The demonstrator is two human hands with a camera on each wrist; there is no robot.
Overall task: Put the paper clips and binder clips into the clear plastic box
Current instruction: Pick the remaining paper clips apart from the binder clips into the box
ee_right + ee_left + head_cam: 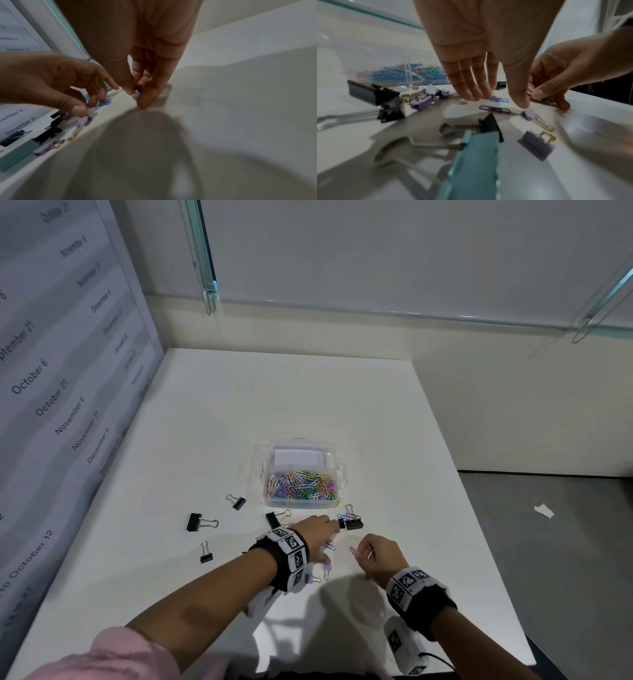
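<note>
Fingers of the left hand (317, 529) reach down nearly straight, tips touching the white tabletop (274, 392) beside loose blue and purple wire paper clips (494, 109); thumb and forefinger of the right hand (380, 556) pinch a few small paper clips (354, 552); black metal binder clips (200, 522) lie scattered nearby; just beyond stands the clear plastic box (301, 479), open, holding a heap of coloured clips.
</note>
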